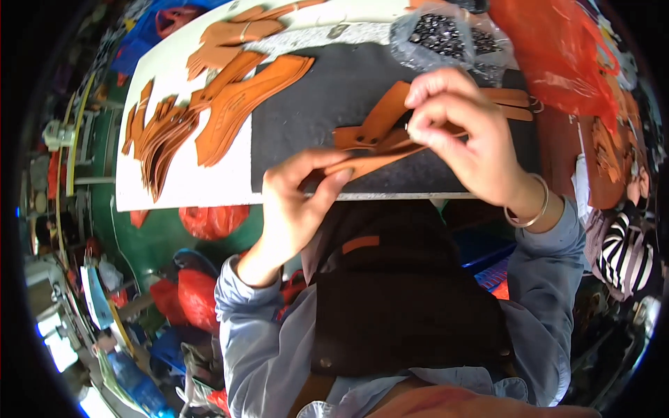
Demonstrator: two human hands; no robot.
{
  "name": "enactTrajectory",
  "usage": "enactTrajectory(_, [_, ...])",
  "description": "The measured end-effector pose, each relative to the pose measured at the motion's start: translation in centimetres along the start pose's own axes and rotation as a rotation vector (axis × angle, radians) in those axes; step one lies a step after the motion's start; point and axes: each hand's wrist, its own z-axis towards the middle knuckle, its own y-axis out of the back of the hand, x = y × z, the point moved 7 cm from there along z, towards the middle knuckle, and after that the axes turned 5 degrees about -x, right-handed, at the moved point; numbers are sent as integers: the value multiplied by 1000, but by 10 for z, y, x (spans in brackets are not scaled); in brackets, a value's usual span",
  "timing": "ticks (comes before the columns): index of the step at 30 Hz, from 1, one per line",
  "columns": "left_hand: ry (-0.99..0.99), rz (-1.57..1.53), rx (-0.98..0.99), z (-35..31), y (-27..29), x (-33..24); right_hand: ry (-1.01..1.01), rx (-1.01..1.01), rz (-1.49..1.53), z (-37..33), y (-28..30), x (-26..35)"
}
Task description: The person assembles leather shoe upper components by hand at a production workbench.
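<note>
My left hand (pixel 296 202) pinches the near end of an orange-brown leather strap piece (pixel 373 136) at the table's front edge. My right hand (pixel 463 132), a metal bangle on its wrist, closes its fingers on the far part of the same strap assembly over a dark grey mat (pixel 313 97). More flat straps (pixel 512 97) with a metal ring lie past the right hand. Whether a small part sits between the right fingertips is hidden.
Stacks of cut orange leather pieces (pixel 202 111) cover the white table (pixel 181 188) at left. A clear bag of small dark metal fittings (pixel 442 35) and a red plastic bag (pixel 557 56) lie at the back right. Another person in a striped sleeve (pixel 624 254) sits at right.
</note>
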Motion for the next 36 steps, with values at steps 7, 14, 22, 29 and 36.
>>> enactTrajectory(7, [-17,-270,31,1,-12,-14,44,-30,-28,-17,-35,6])
enactTrajectory(14, [-297,28,23,2,-8,-29,312,-202,-351,-18,-31,22])
enactTrajectory(22, [-472,214,-32,0,-9,-44,228,6,-106,-1,-35,11])
enactTrajectory(29, [-498,296,-23,-6,-8,-34,-164,272,-1139,56,26,-115])
enactTrajectory(36, [-530,310,-4,-3,-14,-34,-113,251,-1071,65,26,-154])
